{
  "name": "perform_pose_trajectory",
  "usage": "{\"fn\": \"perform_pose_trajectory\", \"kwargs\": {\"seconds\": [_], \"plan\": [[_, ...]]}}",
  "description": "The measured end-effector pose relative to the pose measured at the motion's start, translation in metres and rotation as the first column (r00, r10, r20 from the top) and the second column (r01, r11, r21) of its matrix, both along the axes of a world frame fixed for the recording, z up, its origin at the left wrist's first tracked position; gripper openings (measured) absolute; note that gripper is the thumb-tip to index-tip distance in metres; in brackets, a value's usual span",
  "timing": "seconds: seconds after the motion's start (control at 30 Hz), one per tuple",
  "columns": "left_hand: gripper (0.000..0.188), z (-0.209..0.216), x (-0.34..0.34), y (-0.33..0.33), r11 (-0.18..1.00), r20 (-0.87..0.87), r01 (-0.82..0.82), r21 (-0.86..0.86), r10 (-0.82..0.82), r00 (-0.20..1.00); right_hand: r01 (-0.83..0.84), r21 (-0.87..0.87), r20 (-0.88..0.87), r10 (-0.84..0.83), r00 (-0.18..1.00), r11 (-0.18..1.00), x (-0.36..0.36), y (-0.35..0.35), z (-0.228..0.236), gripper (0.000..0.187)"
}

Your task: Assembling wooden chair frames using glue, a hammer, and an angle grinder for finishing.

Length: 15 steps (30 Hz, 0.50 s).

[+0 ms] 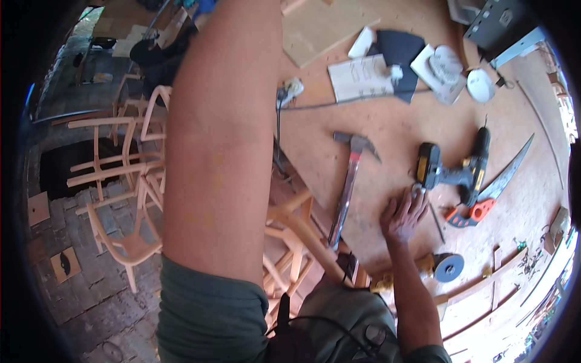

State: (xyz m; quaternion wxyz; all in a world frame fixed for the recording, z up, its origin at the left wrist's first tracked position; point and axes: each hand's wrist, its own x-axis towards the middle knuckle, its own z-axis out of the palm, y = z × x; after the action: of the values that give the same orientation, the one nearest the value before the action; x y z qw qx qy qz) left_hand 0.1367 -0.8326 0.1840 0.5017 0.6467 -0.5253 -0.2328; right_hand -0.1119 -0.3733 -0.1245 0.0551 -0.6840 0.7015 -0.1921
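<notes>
My left arm (221, 139) stretches up across the picture, very near the camera, and its hand lies beyond the top edge. My right hand (404, 216) rests on the wooden table (296, 136) with the fingers extended and somewhat apart. Its fingertips are beside the battery end of a yellow and black cordless drill (463, 175); a small pale thing (417, 190) shows at them, not clear enough to name. A thin dark rod (436, 222) lies just right of the hand. Left of it is a claw hammer (347, 190) with a red-marked handle.
A pruning saw (507, 175) with an orange grip lies right of the drill. An angle grinder (426, 266) sits at the near edge. Farther back are papers (360, 78), a white round lid (480, 85) and a cable (357, 100). Wooden chair frames (124, 181) stand at left.
</notes>
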Motion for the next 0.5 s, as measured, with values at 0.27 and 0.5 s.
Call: {"fn": "perform_pose_trajectory", "kwargs": {"seconds": [0.27, 0.5], "plan": [[0.036, 0.002, -0.003, -0.017, 1.0, -0.131, -0.01, 0.005, 0.01, 0.991, 0.02, 0.132, 0.076, -0.03, 0.997, 0.991, 0.002, 0.005, 0.017, 0.057], [0.047, -0.009, -0.001, -0.049, 0.988, -0.294, -0.006, -0.152, -0.04, 0.955, -0.002, 0.132, 0.076, -0.009, 0.997, 0.991, 0.002, -0.002, 0.017, 0.057]]}}
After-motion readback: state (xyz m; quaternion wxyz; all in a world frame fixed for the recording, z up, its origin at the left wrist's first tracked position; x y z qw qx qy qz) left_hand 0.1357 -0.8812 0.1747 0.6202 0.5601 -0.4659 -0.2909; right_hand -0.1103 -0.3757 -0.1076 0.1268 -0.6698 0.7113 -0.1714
